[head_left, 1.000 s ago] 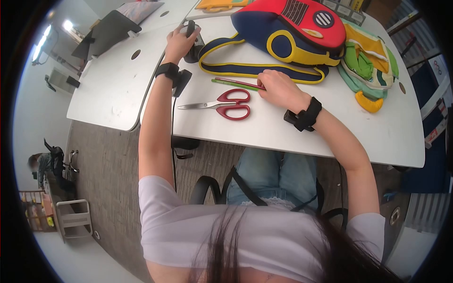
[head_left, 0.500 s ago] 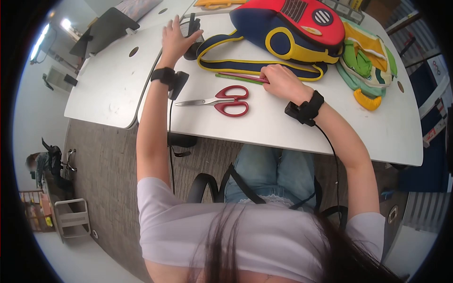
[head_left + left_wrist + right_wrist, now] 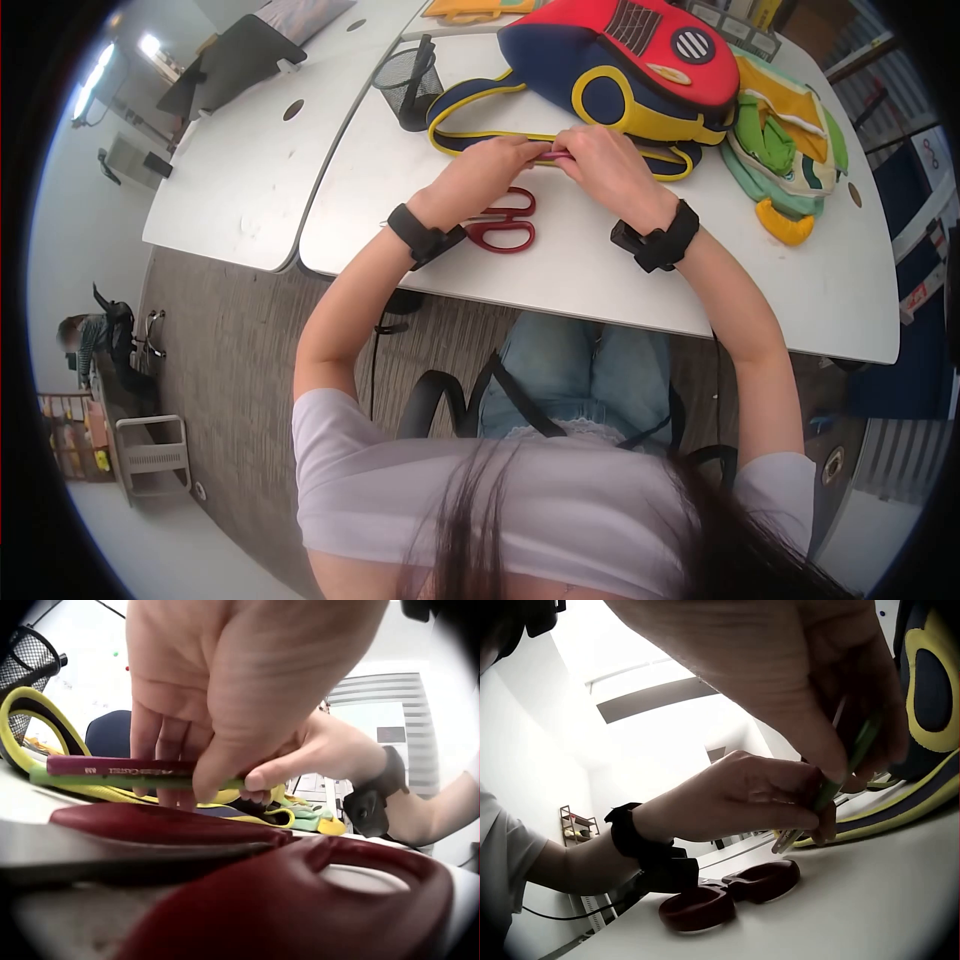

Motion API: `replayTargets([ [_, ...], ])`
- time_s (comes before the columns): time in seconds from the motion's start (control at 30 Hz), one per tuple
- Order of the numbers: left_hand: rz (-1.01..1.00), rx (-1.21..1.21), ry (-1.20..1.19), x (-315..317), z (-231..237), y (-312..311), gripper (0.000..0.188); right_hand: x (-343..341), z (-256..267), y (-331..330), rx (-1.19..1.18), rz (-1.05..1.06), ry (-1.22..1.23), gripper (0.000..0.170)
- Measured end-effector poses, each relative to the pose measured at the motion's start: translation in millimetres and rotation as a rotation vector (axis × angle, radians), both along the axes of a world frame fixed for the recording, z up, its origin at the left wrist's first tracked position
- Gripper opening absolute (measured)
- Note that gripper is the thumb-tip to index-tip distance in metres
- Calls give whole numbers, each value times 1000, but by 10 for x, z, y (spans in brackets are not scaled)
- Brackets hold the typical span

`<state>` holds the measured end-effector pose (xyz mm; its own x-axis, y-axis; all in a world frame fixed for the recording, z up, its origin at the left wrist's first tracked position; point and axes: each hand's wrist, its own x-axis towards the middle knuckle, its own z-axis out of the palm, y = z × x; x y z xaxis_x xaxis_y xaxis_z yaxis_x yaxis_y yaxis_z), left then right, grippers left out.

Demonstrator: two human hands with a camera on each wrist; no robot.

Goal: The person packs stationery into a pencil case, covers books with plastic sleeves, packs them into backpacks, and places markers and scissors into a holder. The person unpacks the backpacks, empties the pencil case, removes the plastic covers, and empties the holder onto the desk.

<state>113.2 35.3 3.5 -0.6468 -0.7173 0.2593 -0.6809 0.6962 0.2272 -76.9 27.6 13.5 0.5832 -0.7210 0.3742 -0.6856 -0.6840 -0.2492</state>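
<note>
My left hand (image 3: 480,178) and right hand (image 3: 612,168) meet over the near side of the table, in front of the backpack strap. Both pinch a magenta pencil (image 3: 112,766) and a green pencil (image 3: 90,781) lying side by side. The left thumb and fingers grip them mid-length, and the right thumb and fingers hold the other end. In the left wrist view the pencils' left ends stick out past my left fingers. Red-handled scissors (image 3: 505,236) lie on the table just below the hands; in the head view the left hand and wrist cover their blades.
A black mesh pen cup (image 3: 398,82) stands at the table's left, with a black item in it. Behind the hands lies a red, navy and yellow backpack (image 3: 640,60), its strap (image 3: 450,112) looping leftward. A green and yellow bag (image 3: 790,130) lies at the right.
My left hand has come away from the pen cup, moving right and nearer to me, and now grips the pencils too. The right hand keeps hold of them in about the same place.
</note>
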Motion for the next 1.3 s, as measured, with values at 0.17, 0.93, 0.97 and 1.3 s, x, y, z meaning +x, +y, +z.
replayTargets([
  [0.17, 102, -295, 334, 348, 322, -127, 22, 29, 358, 110, -421, 22, -297, 25],
  [0.93, 580, -287, 512, 1029, 146, -1008, 22, 171, -146, 421, 7, 397, 148, 43],
  [0.97, 598, -260, 511, 1027, 143, -1022, 25, 161, -149, 423, -20, 411, 135, 45],
  [1.3, 645, -134, 493, 997, 153, -1036, 36, 216, -160, 468, -20, 349, 245, 50],
])
